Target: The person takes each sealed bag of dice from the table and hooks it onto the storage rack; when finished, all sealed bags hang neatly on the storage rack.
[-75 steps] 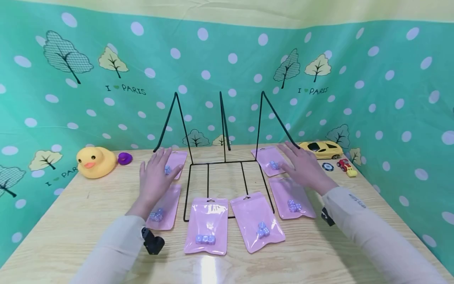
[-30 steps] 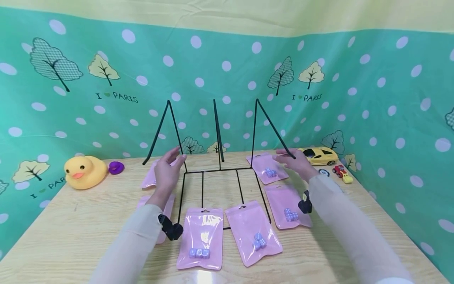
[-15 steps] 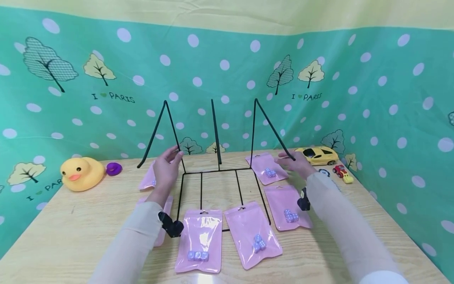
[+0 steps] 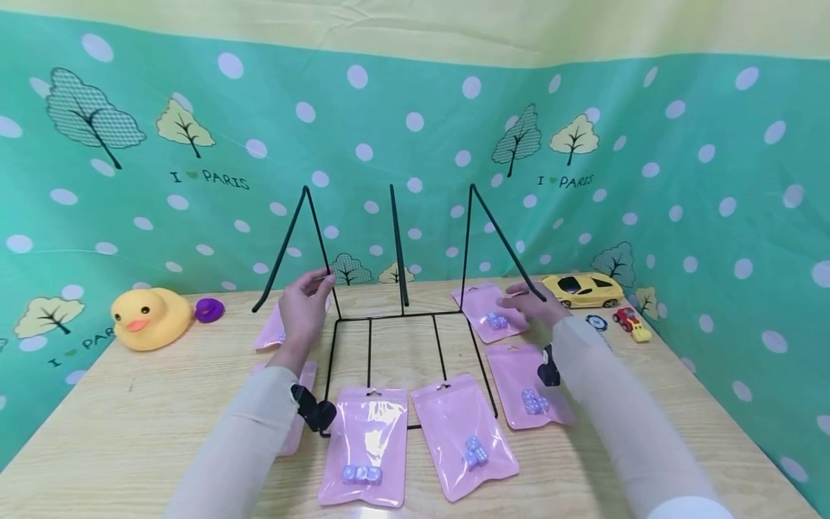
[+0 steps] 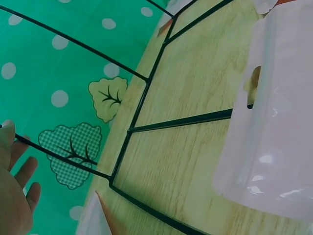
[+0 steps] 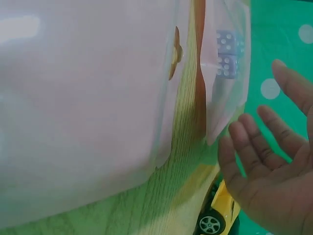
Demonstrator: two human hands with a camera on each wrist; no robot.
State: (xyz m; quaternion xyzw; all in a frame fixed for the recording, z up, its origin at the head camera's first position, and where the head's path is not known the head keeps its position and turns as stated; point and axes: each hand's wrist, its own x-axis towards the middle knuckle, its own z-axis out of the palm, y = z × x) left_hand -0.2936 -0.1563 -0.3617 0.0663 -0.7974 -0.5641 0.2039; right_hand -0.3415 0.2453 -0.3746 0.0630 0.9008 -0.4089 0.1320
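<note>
Teal fabric backdrop with white dots and printed trees (image 4: 415, 94), standing behind a pale wood-grain table (image 4: 130, 425). A black wire rack with three tall bent uprights (image 4: 402, 316) occupies the table's centre. Six pink glossy plastic pouches surround it: two at the near side (image 4: 369, 432) (image 4: 460, 425), overlapping its base, two at the right (image 4: 515, 378) (image 4: 476, 306), and two at the left, partly covered by the arm (image 4: 269, 329) (image 4: 310, 376). The left hand (image 4: 302, 310) pinches the rack's left upright between thumb and fingers. The right hand (image 4: 533, 301), fingers loosely extended and holding nothing, lies over the far right pouch; contact cannot be determined. Far left: a yellow toy duck (image 4: 154, 318). Far right: a yellow toy car (image 4: 583, 290) and a red-and-yellow toy vehicle (image 4: 631, 324). Beside the duck, a small purple toy (image 4: 209, 310); near the car, a blue-and-white round disc (image 4: 596, 322). Smallest, lilac dice with white pips (image 4: 362, 474) show within pouches.
</note>
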